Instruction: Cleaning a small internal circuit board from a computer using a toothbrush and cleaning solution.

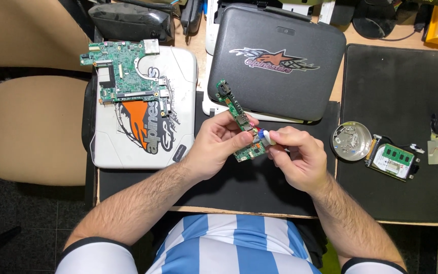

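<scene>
The left hand [218, 147] closes on a narrow green circuit board [239, 122] above the counter [229, 190] — light, stiff, fragile, best held by edges. The right hand [300, 157] pinches a small white-blue tool [265, 136] — touching the board.

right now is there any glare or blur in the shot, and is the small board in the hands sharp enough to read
Head view: even overhead light, soft glare on the dark grey case and round metal dish. The narrow green board, held by the left hand with the right hand at it, is fairly sharp, though its parts are too small to make out. Edges bow slightly.
</scene>
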